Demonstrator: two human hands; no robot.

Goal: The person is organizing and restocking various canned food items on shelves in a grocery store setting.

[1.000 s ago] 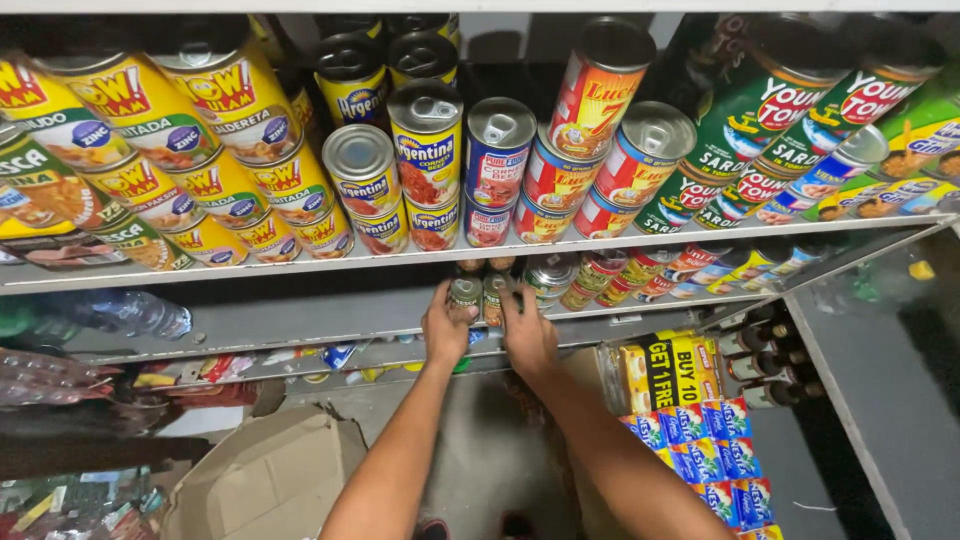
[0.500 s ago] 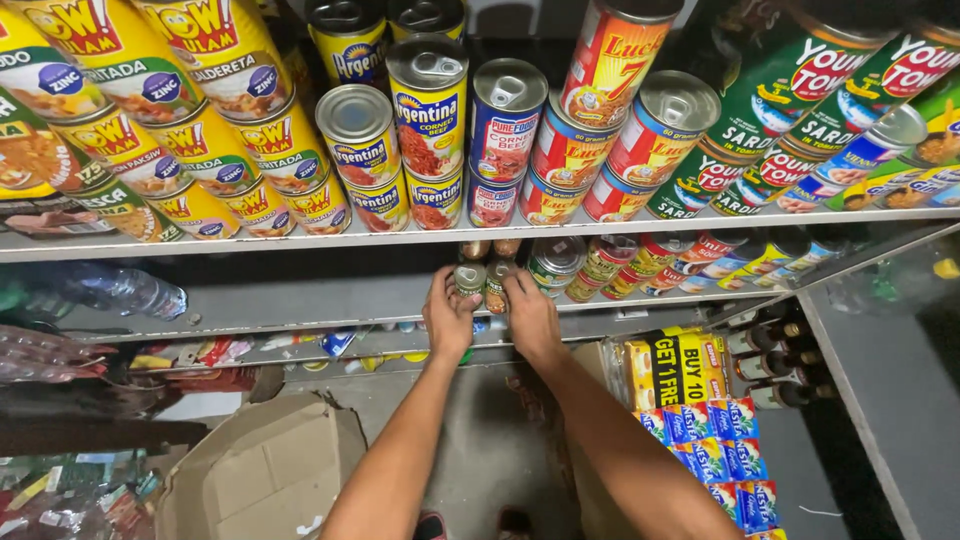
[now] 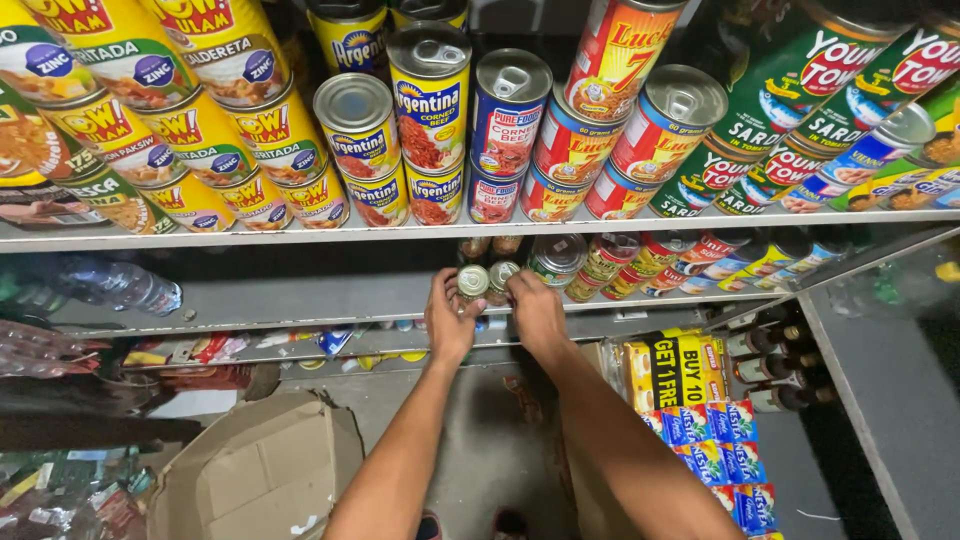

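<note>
Your left hand has its fingers curled round a small can with a silver top, grasping it at the front edge of the middle shelf. Your right hand grips a second small can just beside the first; the two cans look to be touching or nearly so, can't tell which. Both hands sit close together, thumbs inward, forearms running down toward the bottom of the view.

Right of your cans on the same shelf: a green-labelled can lying tipped, then a row of red and mixed cans going off to the right. Left on that shelf, well apart, a clear plastic bottle on its side.

The shelf above holds stacked yellow cans at left, corned beef cans in the middle, red cans and green sardine cans at right.

Below: an open cardboard box on the floor at left, and yellow and blue packets at right, with dark bottles beside them.
</note>
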